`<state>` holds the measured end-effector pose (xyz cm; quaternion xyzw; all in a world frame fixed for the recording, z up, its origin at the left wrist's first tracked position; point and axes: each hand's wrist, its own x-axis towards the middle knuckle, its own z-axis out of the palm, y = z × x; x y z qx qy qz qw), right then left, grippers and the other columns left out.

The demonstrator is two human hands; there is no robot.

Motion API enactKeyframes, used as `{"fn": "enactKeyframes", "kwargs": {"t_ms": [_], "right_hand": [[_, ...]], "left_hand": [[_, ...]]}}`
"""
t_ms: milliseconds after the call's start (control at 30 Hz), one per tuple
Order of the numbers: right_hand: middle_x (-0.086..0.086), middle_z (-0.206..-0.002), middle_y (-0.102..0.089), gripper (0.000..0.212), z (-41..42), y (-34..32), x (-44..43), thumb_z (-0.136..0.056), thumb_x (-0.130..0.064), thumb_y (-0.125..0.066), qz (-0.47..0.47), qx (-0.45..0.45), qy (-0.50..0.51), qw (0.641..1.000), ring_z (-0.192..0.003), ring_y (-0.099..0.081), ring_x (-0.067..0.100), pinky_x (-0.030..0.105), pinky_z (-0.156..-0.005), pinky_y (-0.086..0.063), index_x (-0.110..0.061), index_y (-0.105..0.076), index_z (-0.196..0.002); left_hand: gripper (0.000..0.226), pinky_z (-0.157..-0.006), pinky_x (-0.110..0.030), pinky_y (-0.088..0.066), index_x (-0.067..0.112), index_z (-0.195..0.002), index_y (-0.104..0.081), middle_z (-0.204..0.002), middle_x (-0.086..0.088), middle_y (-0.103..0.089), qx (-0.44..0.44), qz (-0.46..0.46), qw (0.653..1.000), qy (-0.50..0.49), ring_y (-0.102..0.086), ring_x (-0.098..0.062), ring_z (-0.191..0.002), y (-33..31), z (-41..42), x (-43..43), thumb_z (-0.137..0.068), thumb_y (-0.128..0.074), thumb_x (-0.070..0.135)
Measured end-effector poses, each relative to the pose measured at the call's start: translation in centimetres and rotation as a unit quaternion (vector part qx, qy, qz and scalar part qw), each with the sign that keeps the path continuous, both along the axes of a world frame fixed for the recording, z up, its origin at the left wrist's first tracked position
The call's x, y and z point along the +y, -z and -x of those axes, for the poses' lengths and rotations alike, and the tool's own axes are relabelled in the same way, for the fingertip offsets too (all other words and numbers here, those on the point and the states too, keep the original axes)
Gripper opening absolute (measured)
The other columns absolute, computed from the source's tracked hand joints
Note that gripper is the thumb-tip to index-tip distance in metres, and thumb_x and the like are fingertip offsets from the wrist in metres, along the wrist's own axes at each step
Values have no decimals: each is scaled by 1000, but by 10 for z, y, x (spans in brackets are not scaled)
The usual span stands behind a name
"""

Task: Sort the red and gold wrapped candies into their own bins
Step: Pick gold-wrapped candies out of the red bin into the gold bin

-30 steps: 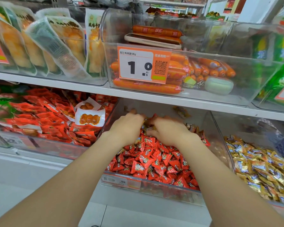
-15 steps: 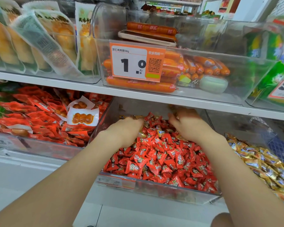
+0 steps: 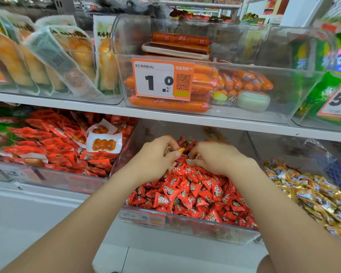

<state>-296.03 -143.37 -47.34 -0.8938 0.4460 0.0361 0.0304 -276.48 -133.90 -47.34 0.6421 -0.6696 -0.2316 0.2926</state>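
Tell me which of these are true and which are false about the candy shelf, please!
1. The left hand and the right hand are both in the red candy bin. True.
2. The left hand holds gold candies. True.
3. The gold candy bin is left of the red candy bin. False: it is on the right.
4. The price tag on the sausage bin says 5.0. False: it says 1.0.

Left hand (image 3: pixel 156 156), right hand (image 3: pixel 219 158) — both curled
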Motion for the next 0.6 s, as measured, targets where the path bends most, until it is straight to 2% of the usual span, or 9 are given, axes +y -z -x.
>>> {"fn": "enactKeyframes", "kwargs": {"t_ms": [100,200,300,333,400,467,500,533,600], "right_hand": [[-2,-103,-68,31,2,-5,3,-100,-60,-57,1,-68,8,998,-97,-65,22,34,-72,-48,-35,-67,-115],[-1,-96,-71,34,16,-15,23,-102,-58,-54,38,-189,27,981,-88,-66,21,37,-73,-52,-28,-67,-111],[-6,-72,-66,32,37,-28,54,-101,-56,-59,3,-295,42,955,-64,-58,11,33,-62,-45,-27,-68,-91],[-6,-65,-61,34,51,-34,65,-100,-55,-61,-69,-339,60,936,-56,-51,11,30,-54,-39,-24,-68,-87],[0,-66,-47,37,80,-48,87,-101,-50,-65,-261,-428,115,858,-50,-37,15,24,-45,-28,-17,-64,-83],[4,-74,-46,33,109,-57,98,-102,-47,-65,-335,-485,158,792,-52,-32,14,21,-43,-22,-22,-64,-80],[4,-74,-50,34,129,-54,97,-102,-48,-65,-318,-510,187,777,-52,-34,14,21,-43,-23,-23,-65,-78],[3,-73,-56,37,147,-47,92,-101,-50,-64,-259,-517,217,787,-52,-40,14,23,-45,-27,-20,-67,-79],[-1,-74,-70,39,185,-25,75,-100,-57,-62,-38,-442,285,850,-61,-60,19,31,-55,-47,-20,-70,-89]], "left_hand": [[13,-54,-28,-46,29,-114,-62,-81,-5,-64,110,-44,993,-20,-49,-17,-55,-3,7,7,-105,-60,38],[14,-55,-26,-51,34,-114,-62,-100,-7,-67,190,-65,979,-39,-55,-15,-61,-9,17,17,-103,-61,42],[11,-54,-26,-47,35,-110,-65,-80,8,-60,249,-65,966,-15,-50,-9,-54,-13,30,29,-103,-62,43],[11,-54,-26,-46,36,-109,-66,-74,9,-56,257,-66,964,3,-47,-9,-53,-15,39,34,-102,-62,43],[10,-56,-25,-49,40,-108,-65,-77,3,-54,250,-70,965,30,-45,-9,-55,-19,57,45,-102,-62,46],[9,-59,-24,-52,43,-108,-64,-87,-8,-53,236,-80,967,57,-45,-10,-56,-27,78,53,-101,-61,48],[9,-59,-24,-52,44,-109,-64,-91,-13,-52,232,-79,967,76,-44,-10,-56,-32,93,56,-102,-61,48],[9,-59,-26,-52,43,-110,-64,-95,-15,-54,230,-72,966,94,-44,-11,-56,-36,106,57,-102,-60,46],[11,-57,-33,-51,38,-114,-63,-95,-1,-58,221,-41,966,127,-42,-12,-54,-41,137,56,-105,-59,41]]}}
